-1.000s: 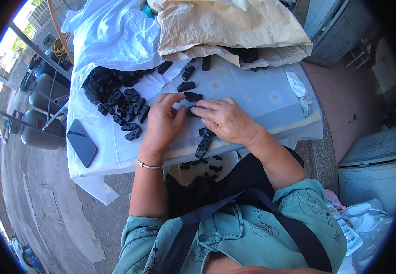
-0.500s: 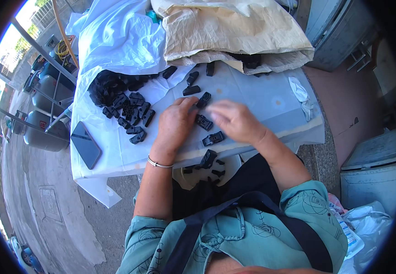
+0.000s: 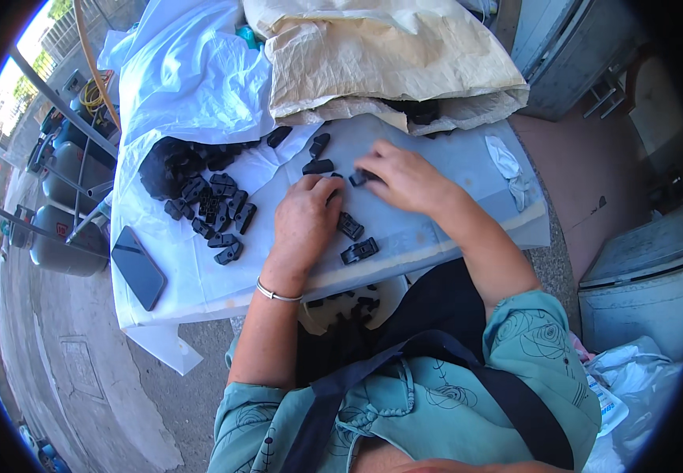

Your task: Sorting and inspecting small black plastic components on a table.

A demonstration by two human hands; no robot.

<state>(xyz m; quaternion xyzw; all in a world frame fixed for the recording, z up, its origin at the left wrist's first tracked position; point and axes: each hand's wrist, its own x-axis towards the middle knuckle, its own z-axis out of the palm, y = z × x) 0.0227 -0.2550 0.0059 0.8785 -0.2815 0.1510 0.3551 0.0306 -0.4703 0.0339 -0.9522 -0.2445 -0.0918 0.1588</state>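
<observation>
While flat on the table, left hand open, right hand pinching 1 black clip.

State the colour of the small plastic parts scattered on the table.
Black parts, lying on a white sheet; the head view shows them best.

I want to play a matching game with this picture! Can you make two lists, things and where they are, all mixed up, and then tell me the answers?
Things:
1. phone
2. tan sack
3. bracelet
4. crumpled white scrap

Places:
A. on the left wrist
B. table's right side
C. table's far side
D. table's near left corner

Pairs: 1-D, 2-C, 3-A, 4-B
</observation>
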